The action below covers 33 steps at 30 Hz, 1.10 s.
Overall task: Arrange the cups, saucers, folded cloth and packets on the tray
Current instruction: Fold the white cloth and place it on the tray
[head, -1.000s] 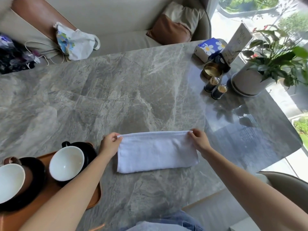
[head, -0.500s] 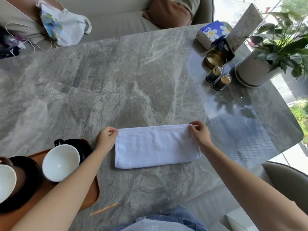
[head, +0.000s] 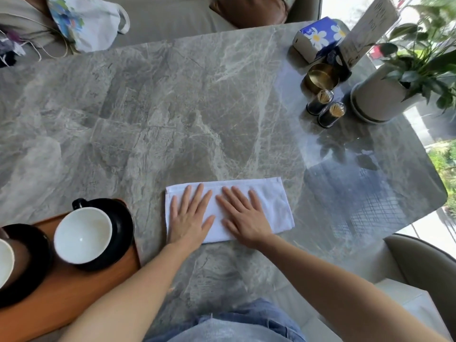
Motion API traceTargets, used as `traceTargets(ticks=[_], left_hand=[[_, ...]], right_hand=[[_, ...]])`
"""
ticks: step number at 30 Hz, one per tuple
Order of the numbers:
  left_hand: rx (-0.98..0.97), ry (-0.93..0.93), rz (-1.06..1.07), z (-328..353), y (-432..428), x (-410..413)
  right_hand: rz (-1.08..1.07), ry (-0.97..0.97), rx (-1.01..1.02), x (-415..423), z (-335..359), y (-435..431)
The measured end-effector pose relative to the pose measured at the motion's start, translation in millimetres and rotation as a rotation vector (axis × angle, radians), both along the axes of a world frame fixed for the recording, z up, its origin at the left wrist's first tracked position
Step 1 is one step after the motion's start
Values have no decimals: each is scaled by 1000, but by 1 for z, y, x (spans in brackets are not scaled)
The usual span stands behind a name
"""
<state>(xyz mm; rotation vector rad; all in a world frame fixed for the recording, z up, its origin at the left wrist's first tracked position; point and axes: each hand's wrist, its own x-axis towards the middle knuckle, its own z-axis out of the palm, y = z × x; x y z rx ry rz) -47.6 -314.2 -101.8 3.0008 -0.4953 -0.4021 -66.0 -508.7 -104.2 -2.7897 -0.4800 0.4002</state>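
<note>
A white folded cloth point(head: 276, 206) lies flat on the grey marble table near its front edge. My left hand point(head: 188, 218) and my right hand point(head: 243, 217) rest palm down on it, side by side, fingers spread, gripping nothing. To the left, a wooden tray point(head: 74, 297) holds a black cup with a white inside point(head: 82, 234) on a black saucer point(head: 121, 228). A second cup point(head: 5, 261) on its own black saucer point(head: 27, 245) is cut off by the left edge. No packets are visible.
At the back right stand a tissue box point(head: 318, 38), a brass cup point(head: 320, 77), two dark toothpick jars point(head: 325, 107), a menu card point(head: 367, 30) and a potted plant point(head: 385, 95). A sofa with a cloth bag point(head: 86, 21) lies beyond the table. A chair point(head: 424, 272) is at right.
Both hands let go of the cloth's far corners and moved inward, and now lie flat on top of the folded cloth. The cloth stayed in place.
</note>
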Motion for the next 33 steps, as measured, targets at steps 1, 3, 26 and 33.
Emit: traceTargets(ticks=[1,3,26,33], left_hand=[[7,11,2,-1,3,0],[-4,8,53,-1,13,0],[-200,-115,-513,24,10,-69],[-105,38,93,28,20,-57]], right_hand=[[1,2,-24,1,0,-8],[-46,-2,-96,2,0,-33],[-150,-66,-86,37,26,-54],[-258,28,-58,34,28,-54]])
